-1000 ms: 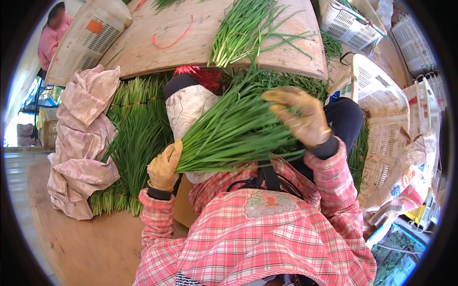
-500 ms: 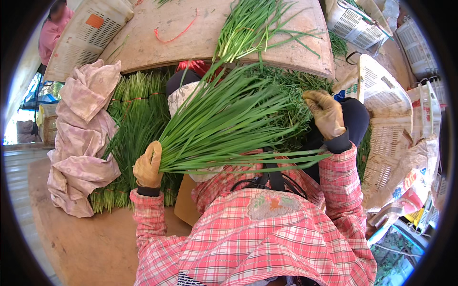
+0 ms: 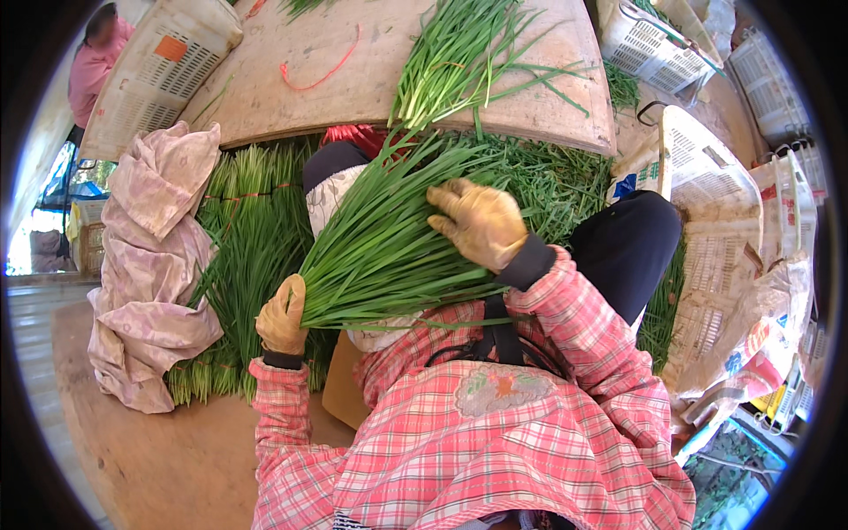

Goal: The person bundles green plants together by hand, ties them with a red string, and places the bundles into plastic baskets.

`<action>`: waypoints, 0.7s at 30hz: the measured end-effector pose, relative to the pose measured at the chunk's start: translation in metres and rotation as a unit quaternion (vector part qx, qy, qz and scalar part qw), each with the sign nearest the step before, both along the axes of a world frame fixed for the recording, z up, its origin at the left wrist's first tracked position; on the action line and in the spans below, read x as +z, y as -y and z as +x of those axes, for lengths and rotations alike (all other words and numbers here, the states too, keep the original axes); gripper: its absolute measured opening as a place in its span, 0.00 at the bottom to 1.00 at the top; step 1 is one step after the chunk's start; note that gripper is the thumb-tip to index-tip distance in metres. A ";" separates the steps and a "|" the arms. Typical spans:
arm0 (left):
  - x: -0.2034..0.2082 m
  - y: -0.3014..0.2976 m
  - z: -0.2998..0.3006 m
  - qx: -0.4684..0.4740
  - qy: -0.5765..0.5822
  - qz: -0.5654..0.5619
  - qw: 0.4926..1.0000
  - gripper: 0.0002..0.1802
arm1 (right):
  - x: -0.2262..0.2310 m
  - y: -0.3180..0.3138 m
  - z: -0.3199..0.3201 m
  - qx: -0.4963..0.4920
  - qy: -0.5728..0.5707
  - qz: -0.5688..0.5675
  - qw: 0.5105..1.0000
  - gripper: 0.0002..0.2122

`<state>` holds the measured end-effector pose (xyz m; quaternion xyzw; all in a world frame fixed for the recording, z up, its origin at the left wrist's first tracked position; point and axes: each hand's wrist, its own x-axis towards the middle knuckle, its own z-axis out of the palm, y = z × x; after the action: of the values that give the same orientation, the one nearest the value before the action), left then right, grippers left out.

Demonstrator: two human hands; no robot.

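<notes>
My gloved left hand is closed around the base of a bunch of garlic chives, whose long green leaves fan out to the right across my lap. Over the leaves, my gloved right hand lies with its fingers apart, slightly blurred, touching or just above the bunch. On the wooden board in front rests another heap of chives. To my left stand tied chive bundles, partly covered by a pale patterned cloth.
Loose green leaves are piled beyond my right hand. White plastic crates stand on the right, and another crate leans at the far left. A red strip lies on the board. A person in pink is at the upper left.
My right hand has come left from beside the leaf tips onto the bunch, its fingers now spread. Stray leaves reaching right have drawn in. My left hand keeps its hold and has shifted slightly.
</notes>
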<state>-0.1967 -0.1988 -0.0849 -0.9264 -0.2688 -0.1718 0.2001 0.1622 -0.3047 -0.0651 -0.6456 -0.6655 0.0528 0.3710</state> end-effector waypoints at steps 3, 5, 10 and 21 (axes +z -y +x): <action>-0.002 -0.001 -0.004 -0.009 -0.007 -0.002 1.000 0.31 | -0.002 0.000 -0.007 -0.094 -0.120 0.082 0.985 0.06; -0.001 -0.002 -0.004 -0.008 -0.010 0.000 1.000 0.31 | 0.012 -0.011 0.004 -0.151 -0.134 0.093 0.975 0.05; 0.001 -0.005 0.005 -0.016 0.010 -0.006 1.000 0.30 | 0.010 -0.056 0.011 -0.044 0.098 -0.013 0.994 0.17; -0.009 -0.011 -0.002 -0.007 0.000 -0.007 1.000 0.24 | 0.008 -0.018 0.066 -0.137 -0.437 -0.017 0.889 0.07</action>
<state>-0.1983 -0.1876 -0.0944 -0.9298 -0.2631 -0.1713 0.1923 0.2287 -0.2867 -0.0572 -0.6482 -0.3397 0.2895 0.6169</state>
